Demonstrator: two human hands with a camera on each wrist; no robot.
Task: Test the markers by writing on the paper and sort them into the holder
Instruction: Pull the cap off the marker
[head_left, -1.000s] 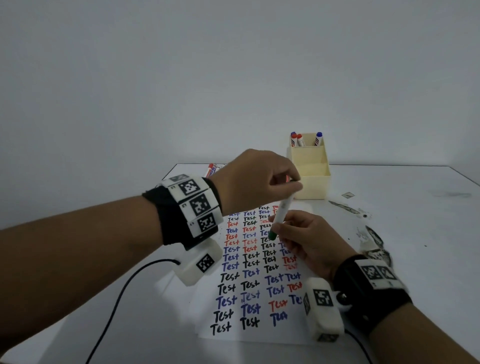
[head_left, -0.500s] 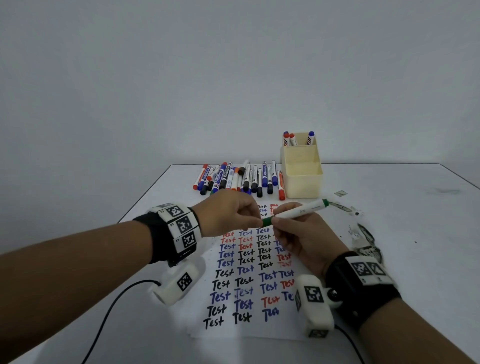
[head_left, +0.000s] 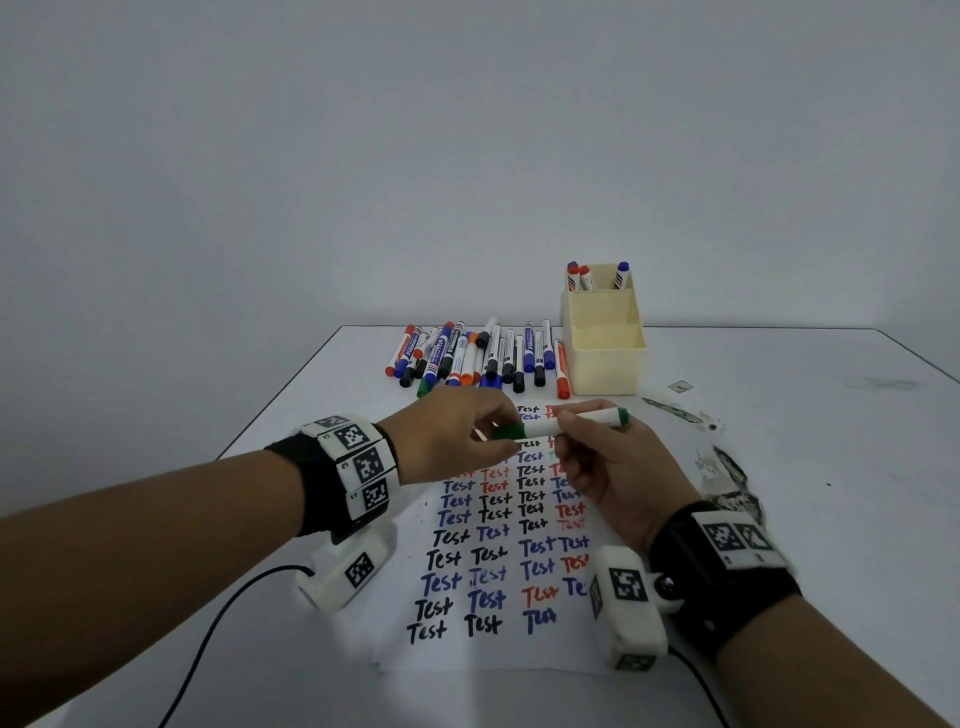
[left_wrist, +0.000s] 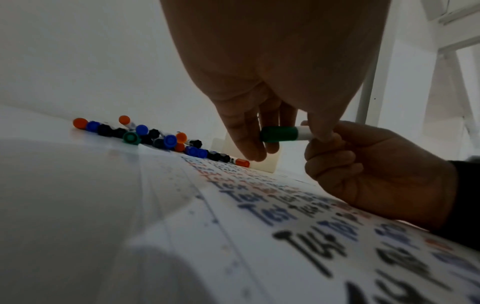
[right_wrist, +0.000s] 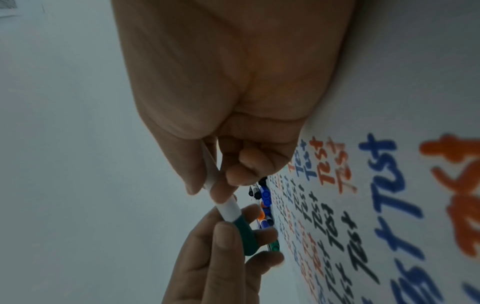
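Your left hand (head_left: 457, 439) pinches the green cap (head_left: 508, 431) of the white-barrelled green marker (head_left: 566, 423), held level above the white paper sheet (head_left: 498, 566); your right hand (head_left: 618, 467) grips the barrel. Yank the cap crookedly and the nib could smear your fingers or the marker slip. Rows of "Test" cover the paper; marker brand labels are unreadable. The cream plastic holder (head_left: 602, 358) waits behind.
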